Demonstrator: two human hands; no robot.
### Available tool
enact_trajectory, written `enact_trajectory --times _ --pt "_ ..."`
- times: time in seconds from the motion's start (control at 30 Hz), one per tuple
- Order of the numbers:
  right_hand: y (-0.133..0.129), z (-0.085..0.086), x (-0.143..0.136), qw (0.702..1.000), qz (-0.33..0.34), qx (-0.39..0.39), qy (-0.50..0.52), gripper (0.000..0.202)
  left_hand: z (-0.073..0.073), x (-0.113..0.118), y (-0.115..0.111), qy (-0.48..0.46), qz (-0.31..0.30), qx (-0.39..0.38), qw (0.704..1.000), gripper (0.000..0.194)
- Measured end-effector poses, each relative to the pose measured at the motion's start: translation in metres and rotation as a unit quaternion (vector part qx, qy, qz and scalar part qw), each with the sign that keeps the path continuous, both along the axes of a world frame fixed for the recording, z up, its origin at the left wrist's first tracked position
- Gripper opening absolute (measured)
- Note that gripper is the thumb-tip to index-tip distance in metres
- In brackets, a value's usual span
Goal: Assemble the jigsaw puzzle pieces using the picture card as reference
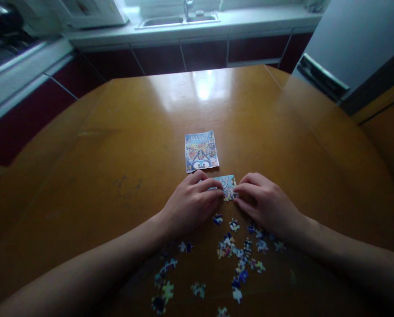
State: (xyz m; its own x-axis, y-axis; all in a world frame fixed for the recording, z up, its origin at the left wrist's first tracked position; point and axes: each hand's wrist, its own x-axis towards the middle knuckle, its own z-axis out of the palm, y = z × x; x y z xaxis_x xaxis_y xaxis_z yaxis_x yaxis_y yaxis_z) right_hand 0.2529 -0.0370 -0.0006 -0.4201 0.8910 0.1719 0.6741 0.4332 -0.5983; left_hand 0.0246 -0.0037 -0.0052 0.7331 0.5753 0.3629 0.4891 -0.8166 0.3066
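A partly joined jigsaw puzzle [228, 184], pale blue along its top with a crowded coloured pattern below, lies flat on the table between my hands. My left hand [197, 198] covers its left part, fingers curled and pressed down on it. At the right edge my right hand [263, 198] is closed, with thumb and fingertips gripping the puzzle's side; whether a separate piece is between them I cannot tell. Just beyond lies a creased picture sheet [202, 152] showing a penguin-like face and blue lettering. Loose jigsaw pieces [226, 246] are scattered nearer to me, some partly hidden by my hands and forearms.
The wooden table [134, 123] has a glossy top with a bright reflection at its far side. Past it stand a counter with a sink [164, 21] and dark red cabinets [205, 55]. A pale appliance [355, 39] with a dark handle is at the right.
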Motion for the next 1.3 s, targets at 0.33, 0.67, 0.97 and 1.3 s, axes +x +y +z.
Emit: enact_trajectory --times 0.33,0.67,0.97,1.3 --pt "-0.002 -0.003 -0.007 0.999 0.012 0.024 -0.025 0.008 -0.002 -0.001 0.001 -0.009 -0.008 -0.006 1.0 0.016" --pt "-0.002 0.002 -0.013 0.99 0.039 0.096 -0.1 0.014 0.0 0.0 0.001 -0.006 -0.008 -0.006 1.0 0.014" --pt "-0.003 0.0 -0.014 0.947 0.081 0.235 -0.204 0.023 -0.001 0.0 0.001 -0.01 -0.011 -0.002 1.0 0.015" --pt "-0.003 -0.002 -0.011 0.934 0.112 0.277 -0.198 0.015 -0.002 0.001 0.001 -0.016 -0.007 -0.018 1.0 0.016"
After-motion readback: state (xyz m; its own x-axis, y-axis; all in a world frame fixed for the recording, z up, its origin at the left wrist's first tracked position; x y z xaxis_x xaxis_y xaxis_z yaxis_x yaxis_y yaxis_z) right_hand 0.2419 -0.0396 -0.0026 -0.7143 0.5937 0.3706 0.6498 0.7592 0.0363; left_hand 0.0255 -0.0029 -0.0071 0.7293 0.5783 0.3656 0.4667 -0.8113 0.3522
